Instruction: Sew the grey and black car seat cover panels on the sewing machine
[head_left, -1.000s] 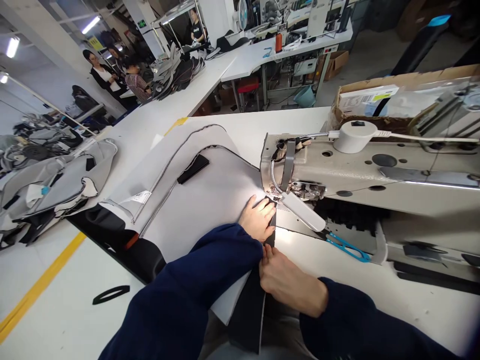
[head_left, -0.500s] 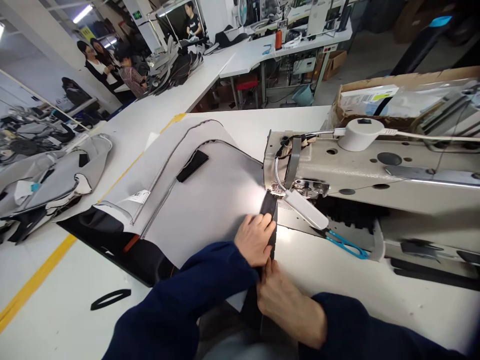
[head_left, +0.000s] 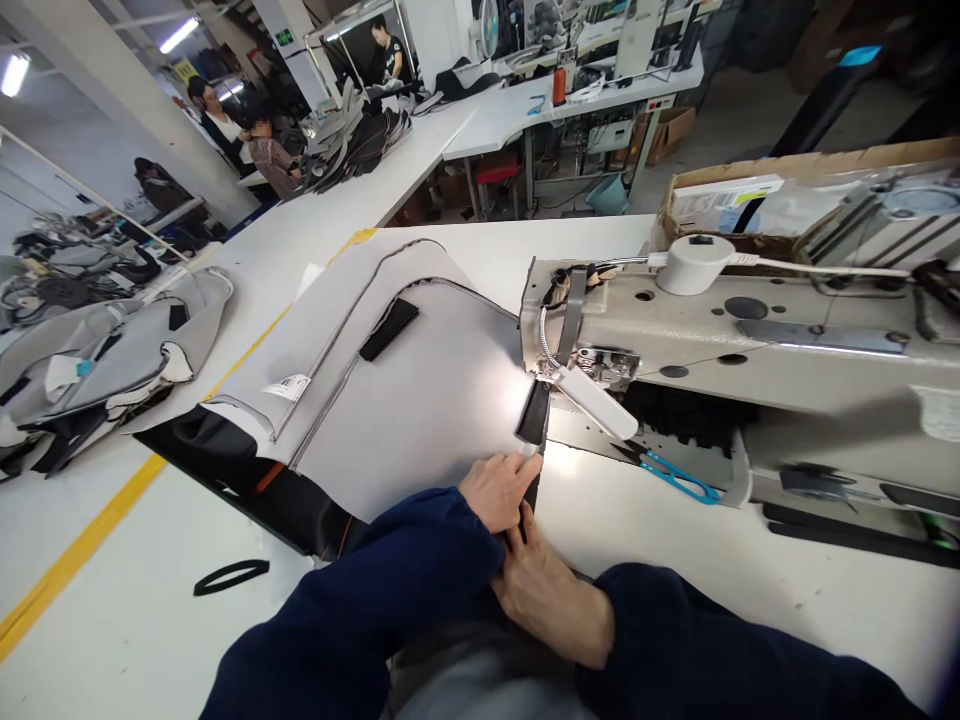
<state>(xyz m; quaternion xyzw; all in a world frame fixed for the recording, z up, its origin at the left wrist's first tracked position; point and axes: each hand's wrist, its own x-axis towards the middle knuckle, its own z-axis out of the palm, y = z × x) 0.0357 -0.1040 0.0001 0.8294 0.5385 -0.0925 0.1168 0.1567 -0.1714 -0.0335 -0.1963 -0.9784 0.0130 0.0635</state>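
- Grey cloth [head_left: 442,370] spreads flat mid-frame on the table [head_left: 600,510], probably so its bulk is supported.
- Black strip [head_left: 533,412] lies along the cloth's right edge, centre frame, top end at the sewing machine [head_left: 615,315]; likely placed to line up there.
- Left hand [head_left: 495,492], lower centre: fingers bent over strip and cloth edge, perhaps steadying both; cannot tell whether it pinches.
- Right hand [head_left: 551,600], just below: fingertips slightly parted, touching strip; closure hidden, cannot tell.
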